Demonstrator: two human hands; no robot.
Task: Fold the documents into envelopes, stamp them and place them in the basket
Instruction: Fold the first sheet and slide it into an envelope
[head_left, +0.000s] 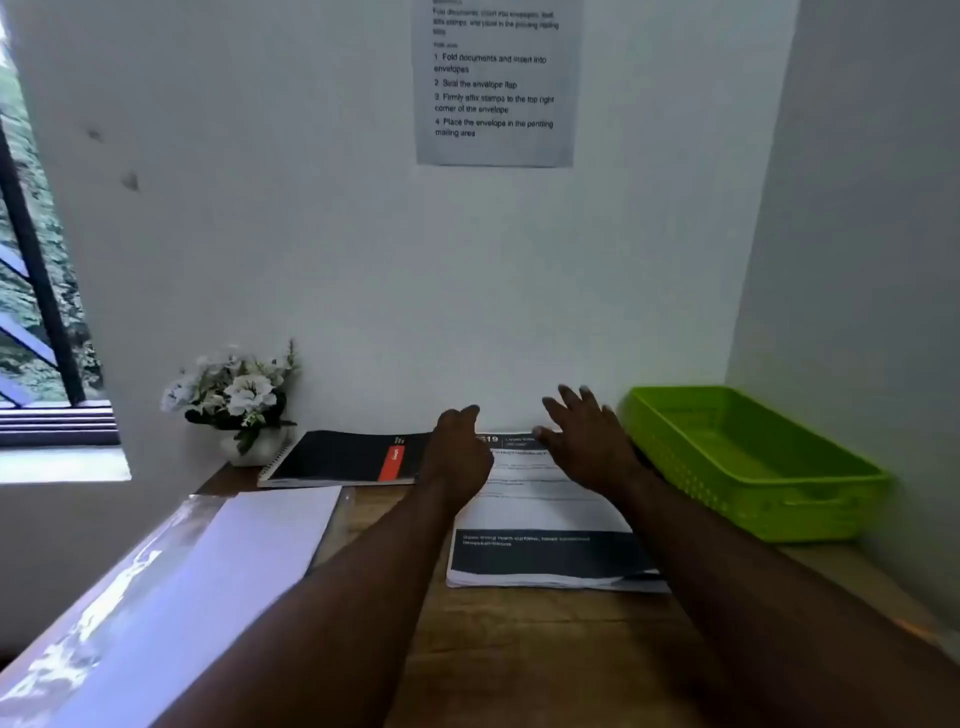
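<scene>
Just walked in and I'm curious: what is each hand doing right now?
Left hand: fingers curled over the documents; a grip cannot be told.
Right hand: open, fingers spread, holding nothing.

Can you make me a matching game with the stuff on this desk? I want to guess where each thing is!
Things:
1. green basket
2. flowers
3. black notebook
4. documents

Places:
A. far left corner by the wall
B. right side of the desk
C. under both hands
D. between the flowers and the documents

Pairs: 1-B, 2-A, 3-D, 4-C
</scene>
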